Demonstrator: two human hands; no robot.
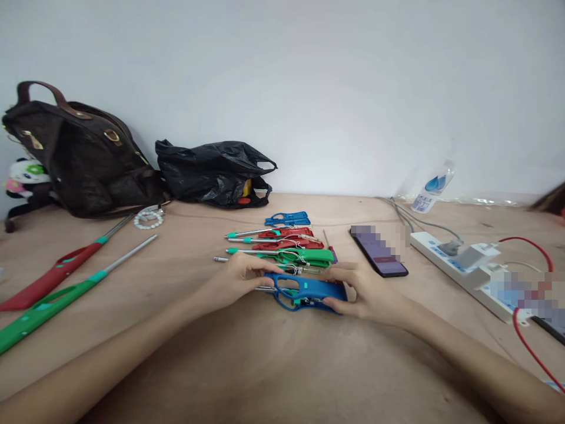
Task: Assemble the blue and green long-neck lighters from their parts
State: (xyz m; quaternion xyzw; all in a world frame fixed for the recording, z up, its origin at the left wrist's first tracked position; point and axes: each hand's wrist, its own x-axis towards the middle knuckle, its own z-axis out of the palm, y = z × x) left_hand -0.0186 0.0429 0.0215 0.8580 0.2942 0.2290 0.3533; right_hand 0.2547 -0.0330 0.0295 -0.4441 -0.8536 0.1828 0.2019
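Blue lighter case (325, 288) at a wooden table (282, 365), lying between the left hand (241, 278), thumb and fingers pinching its left end, and the right hand (362, 291), gripping its right end, green lighter handle (320, 256) just beyond.

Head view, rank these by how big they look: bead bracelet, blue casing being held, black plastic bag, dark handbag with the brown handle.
Largest to smallest:
1. Dark handbag
2. Black plastic bag
3. Blue casing, partly covered by the left hand and right hand
4. Bead bracelet
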